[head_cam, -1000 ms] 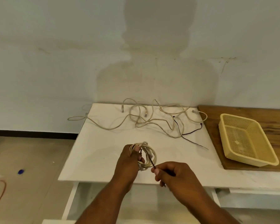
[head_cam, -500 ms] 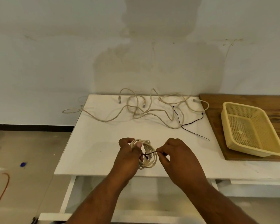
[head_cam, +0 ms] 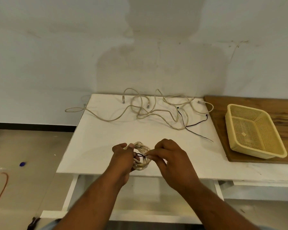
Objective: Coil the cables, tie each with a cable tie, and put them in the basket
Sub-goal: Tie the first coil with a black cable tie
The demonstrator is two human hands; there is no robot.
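My left hand (head_cam: 123, 155) grips a coiled beige cable (head_cam: 142, 163) just above the near edge of the white table (head_cam: 98, 146). A black cable tie (head_cam: 140, 155) loops around the coil, and my right hand (head_cam: 170, 156) pinches its free end between thumb and forefinger. Loose beige cables (head_cam: 148, 110) lie tangled at the back of the table. Two more black cable ties (head_cam: 196, 123) lie among them at the right. The yellow mesh basket (head_cam: 279, 153) stands empty on a wooden board at the right.
The wooden board (head_cam: 223, 130) lies along the table's right side against the wall. One beige cable hangs over the table's left back edge (head_cam: 73, 110). An orange cord (head_cam: 0, 185) and a small blue object (head_cam: 22, 164) lie on the floor at left.
My right hand has moved up from below the coil to its right side, drawing the tie across the coil. The view has tilted so the table sits lower in frame.
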